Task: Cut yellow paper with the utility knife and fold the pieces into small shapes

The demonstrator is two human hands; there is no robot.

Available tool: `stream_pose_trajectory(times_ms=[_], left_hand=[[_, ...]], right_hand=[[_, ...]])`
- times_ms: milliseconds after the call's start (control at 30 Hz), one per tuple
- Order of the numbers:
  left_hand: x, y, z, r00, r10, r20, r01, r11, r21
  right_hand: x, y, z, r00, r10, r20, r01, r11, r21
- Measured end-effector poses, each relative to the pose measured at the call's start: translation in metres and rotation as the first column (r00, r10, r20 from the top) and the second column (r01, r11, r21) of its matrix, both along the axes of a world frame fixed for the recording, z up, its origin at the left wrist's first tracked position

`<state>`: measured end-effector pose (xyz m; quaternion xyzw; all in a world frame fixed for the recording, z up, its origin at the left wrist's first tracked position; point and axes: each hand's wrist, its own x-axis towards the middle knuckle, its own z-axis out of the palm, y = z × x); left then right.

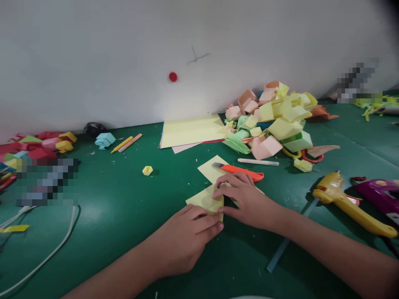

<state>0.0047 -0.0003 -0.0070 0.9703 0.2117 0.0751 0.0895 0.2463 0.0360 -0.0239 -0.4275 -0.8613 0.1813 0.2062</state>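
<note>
Between my two hands is a piece of pale yellow paper (204, 198), bent up along its right side. My left hand (195, 232) grips its near edge with thumb and fingers. From the right, my right hand (241, 201) pinches the raised edge, thumb below and fingers above. Just beyond lies another yellow paper piece (207, 170), flat on the green table. An orange utility knife (243, 171) with its blade out rests across that piece, close to my right fingers. A whitish pen (258, 162) lies behind the knife.
A heap of folded paper shapes (280, 116) stands back right, beside stacked paper sheets (193, 131). A yellow glue gun (352, 203) with a glue stick (293, 236) lies right, near a purple tool (378, 195). A small yellow paper piece (147, 170) and a white cable (67, 234) are left.
</note>
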Motion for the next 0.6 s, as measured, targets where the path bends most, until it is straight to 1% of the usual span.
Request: stream_pose_trajectory(times_ms=[100, 167, 300, 400, 500, 600], left_hand=[[0.000, -0.001, 0.001, 1.000, -0.002, -0.006, 0.002, 1.000, -0.004], [0.001, -0.001, 0.002, 1.000, -0.004, -0.010, 0.004, 1.000, -0.003], [0.001, -0.001, 0.002, 1.000, 0.003, 0.017, -0.003, 1.000, 0.008], [0.001, -0.002, 0.001, 0.999, 0.004, 0.033, -0.005, 1.000, 0.011], [0.001, -0.002, 0.000, 0.998, 0.008, 0.054, -0.009, 1.000, 0.018], [0.002, -0.002, 0.000, 0.996, 0.011, 0.086, -0.013, 1.000, 0.026]], right_hand=[[0.003, 0.002, 0.000, 0.999, -0.026, 0.045, 0.024, 0.999, 0.041], [0.005, 0.005, -0.001, 0.996, -0.065, 0.063, 0.061, 0.996, 0.070], [0.011, 0.010, -0.002, 0.985, -0.154, 0.081, 0.145, 0.983, 0.110], [0.013, 0.012, -0.002, 0.979, -0.186, 0.085, 0.175, 0.977, 0.126], [0.015, 0.012, -0.002, 0.982, -0.170, 0.086, 0.157, 0.977, 0.145], [0.019, 0.012, -0.003, 0.990, -0.095, 0.107, 0.071, 0.975, 0.212]])
